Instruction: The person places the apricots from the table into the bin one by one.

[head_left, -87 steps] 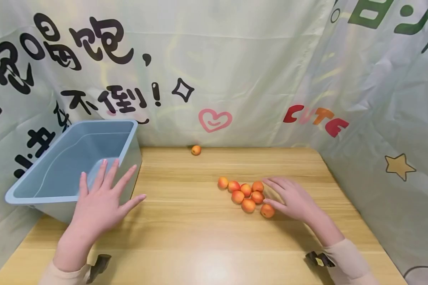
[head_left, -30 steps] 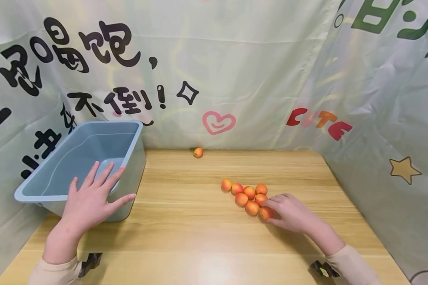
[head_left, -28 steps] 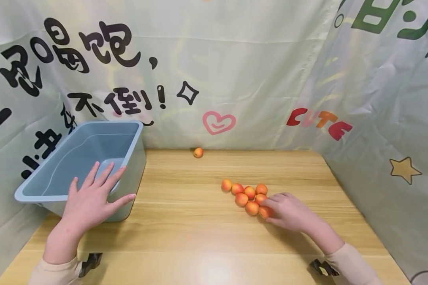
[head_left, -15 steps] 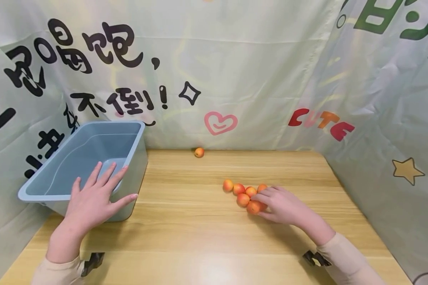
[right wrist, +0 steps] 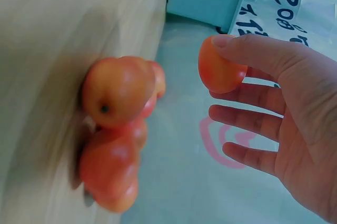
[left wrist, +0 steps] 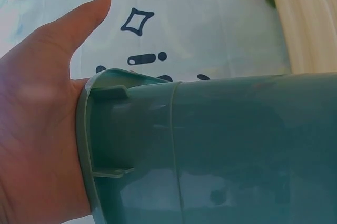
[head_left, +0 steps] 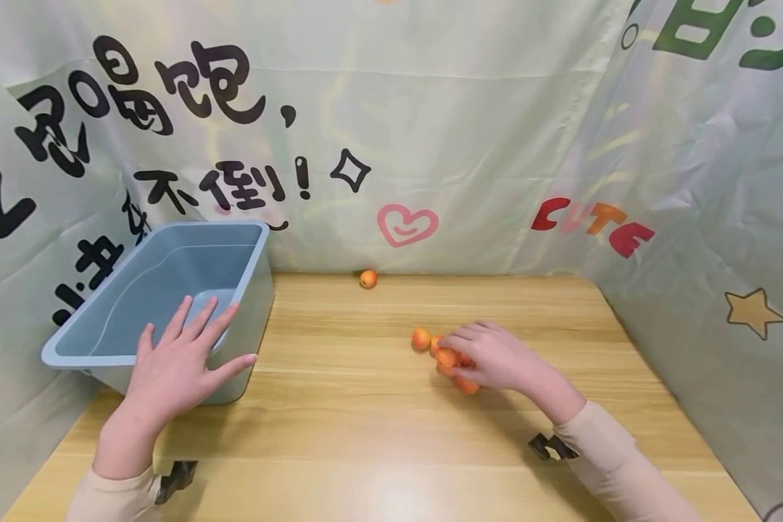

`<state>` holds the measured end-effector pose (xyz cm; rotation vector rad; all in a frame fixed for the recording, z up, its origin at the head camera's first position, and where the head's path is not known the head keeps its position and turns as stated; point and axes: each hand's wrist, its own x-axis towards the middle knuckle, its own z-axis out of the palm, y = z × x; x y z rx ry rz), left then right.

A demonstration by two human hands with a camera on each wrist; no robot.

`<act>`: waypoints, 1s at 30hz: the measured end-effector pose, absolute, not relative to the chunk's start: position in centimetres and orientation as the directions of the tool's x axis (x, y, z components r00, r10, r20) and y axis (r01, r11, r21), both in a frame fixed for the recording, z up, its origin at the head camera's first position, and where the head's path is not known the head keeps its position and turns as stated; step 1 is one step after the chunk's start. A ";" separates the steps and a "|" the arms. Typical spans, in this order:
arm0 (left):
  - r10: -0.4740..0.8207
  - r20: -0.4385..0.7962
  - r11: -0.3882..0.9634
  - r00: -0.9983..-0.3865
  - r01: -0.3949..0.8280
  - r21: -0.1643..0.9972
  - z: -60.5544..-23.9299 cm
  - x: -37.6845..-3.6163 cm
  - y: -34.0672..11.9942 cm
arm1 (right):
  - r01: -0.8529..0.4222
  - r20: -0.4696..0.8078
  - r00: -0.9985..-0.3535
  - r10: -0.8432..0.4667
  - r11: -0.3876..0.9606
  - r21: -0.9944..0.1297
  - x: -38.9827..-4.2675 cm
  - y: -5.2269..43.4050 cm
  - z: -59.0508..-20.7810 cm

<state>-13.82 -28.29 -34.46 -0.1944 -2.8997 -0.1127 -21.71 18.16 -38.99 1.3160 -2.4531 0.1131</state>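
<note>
My right hand [head_left: 492, 355] pinches an orange-red apricot [right wrist: 221, 69] between thumb and fingertips, lifted off the table as the right wrist view shows. Below and beside it lies a cluster of several similar apricots [right wrist: 118, 92], partly hidden by the hand in the head view. At the cluster's left end sits one apricot [head_left: 420, 339]. Over the near right rim of a blue plastic tub [head_left: 254, 312] lies my left hand [head_left: 172, 377], fingers spread and thumb pointing out to the side. In the left wrist view, its palm is against the tub's rim.
A lone apricot [head_left: 368, 279] lies at the table's back edge, by the printed cloth [head_left: 470, 159]. The cloth hangs behind and along both sides of the wooden table [head_left: 339, 428]. The tub stands at the table's left.
My right hand has moved left and up over the cluster and now holds an apricot above it. The left hand stays at the tub; the head view has shifted slightly.
</note>
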 end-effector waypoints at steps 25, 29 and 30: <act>0.114 0.218 0.990 -0.969 0.130 0.060 -34.2 -13.8 -28.4 | -0.836 0.361 -0.486 -0.796 0.544 0.074 -24.2 11.4 -36.1; 0.119 0.226 0.989 -0.967 0.135 0.056 -34.3 -13.8 -28.3 | -0.847 0.394 -0.458 -0.797 0.526 0.077 -24.6 10.3 -36.0; 0.120 0.228 0.989 -0.966 0.136 0.056 -34.3 -13.8 -28.3 | -0.849 0.402 -0.452 -0.796 0.522 0.080 -24.8 10.0 -36.0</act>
